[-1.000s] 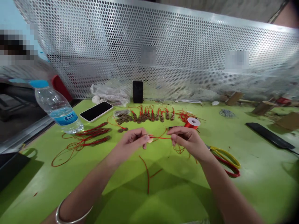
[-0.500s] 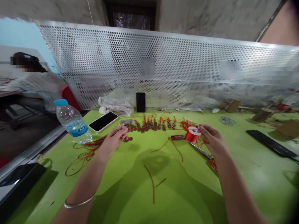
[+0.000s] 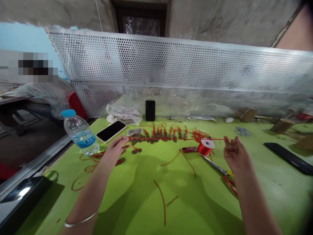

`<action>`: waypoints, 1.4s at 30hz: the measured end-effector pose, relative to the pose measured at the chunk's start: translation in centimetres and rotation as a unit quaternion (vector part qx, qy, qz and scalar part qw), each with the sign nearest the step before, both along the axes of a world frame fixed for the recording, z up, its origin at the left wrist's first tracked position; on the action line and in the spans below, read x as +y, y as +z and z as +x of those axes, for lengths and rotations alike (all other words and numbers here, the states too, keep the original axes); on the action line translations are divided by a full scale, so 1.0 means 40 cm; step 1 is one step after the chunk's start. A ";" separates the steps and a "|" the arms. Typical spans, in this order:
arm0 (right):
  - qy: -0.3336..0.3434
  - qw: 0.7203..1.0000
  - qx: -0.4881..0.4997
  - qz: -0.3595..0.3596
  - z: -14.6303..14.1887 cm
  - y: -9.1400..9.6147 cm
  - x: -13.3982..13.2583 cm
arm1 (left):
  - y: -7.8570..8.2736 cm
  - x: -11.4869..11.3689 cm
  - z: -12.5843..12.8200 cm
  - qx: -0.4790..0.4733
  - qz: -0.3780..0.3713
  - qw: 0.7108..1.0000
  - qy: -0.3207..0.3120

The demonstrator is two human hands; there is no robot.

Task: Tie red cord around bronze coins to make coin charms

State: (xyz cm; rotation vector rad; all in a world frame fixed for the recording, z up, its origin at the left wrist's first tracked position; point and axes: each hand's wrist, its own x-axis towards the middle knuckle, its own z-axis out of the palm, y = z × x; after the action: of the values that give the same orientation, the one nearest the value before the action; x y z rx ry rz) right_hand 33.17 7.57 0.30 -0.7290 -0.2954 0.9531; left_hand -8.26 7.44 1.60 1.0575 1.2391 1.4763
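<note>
A red cord (image 3: 171,139) runs taut and nearly level between my two hands. My left hand (image 3: 118,147) pinches its left end, with a couple of coin-like discs (image 3: 136,151) close to the fingertips. At the right end, my right hand (image 3: 236,153) holds the cord in its closed fingers. Beneath the cord stands a spool of red thread (image 3: 205,147), left of my right hand. Open-looking scissors with red and yellow handles (image 3: 221,170) lie beside that wrist. Behind the cord is a row of coin-like discs tied with red cord (image 3: 161,134).
A water bottle (image 3: 81,133) and a white-edged phone (image 3: 111,130) stand and lie at left. Another phone (image 3: 150,110) leans upright before the perforated metal screen (image 3: 195,71). Cord offcuts (image 3: 161,202) lie in front. A black object (image 3: 288,158) is at right. Another person sits far left.
My right hand has moved right, away from the spool, stretching the cord longer. My left hand stays nearly in place. The whole view has shifted slightly.
</note>
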 end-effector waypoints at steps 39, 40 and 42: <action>0.267 0.530 -0.804 0.045 -0.578 0.001 0.188 | 0.009 -0.134 0.062 0.233 -0.005 0.924 -0.304; 0.274 0.508 -0.815 0.037 -0.592 -0.013 0.211 | 0.004 -0.130 0.059 0.229 -0.009 0.924 -0.306; 0.293 0.469 -0.833 0.024 -0.617 -0.038 0.245 | -0.005 -0.122 0.052 0.218 -0.014 0.927 -0.305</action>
State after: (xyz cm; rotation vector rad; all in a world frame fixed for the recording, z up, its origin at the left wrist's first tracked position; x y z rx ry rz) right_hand 8.50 17.39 -1.20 -1.3599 -2.4648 0.4623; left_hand -6.19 2.57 1.40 1.6310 1.0698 0.7623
